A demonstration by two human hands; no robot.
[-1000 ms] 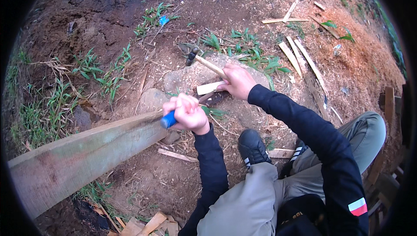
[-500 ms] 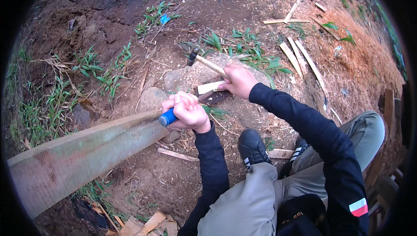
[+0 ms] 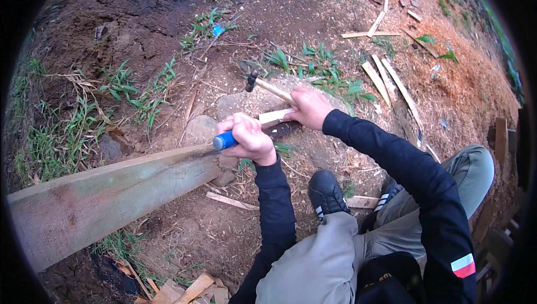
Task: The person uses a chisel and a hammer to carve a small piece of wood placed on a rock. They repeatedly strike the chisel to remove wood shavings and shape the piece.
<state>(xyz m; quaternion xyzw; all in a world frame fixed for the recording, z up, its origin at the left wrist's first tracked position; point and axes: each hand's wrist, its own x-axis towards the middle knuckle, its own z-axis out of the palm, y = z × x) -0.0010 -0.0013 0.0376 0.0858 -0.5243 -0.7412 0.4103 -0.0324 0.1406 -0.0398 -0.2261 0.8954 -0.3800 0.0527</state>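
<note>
As my left grip [image 3: 249,138], a tight fist round a blue handle [image 3: 225,140], edges up, its gap to the pale wood piece [image 3: 273,118] narrows! Right grip [image 3: 311,107] pinches that wood between my hands, clasping a hammer [image 3: 274,91] too. Gold lettering [image 3: 385,276], partly hidden, marks black clothing [image 3: 390,291] below.

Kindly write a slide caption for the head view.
Left hand gripping a blue handle, right hand holding a wooden-handled hammer and pale wood piece.
</note>
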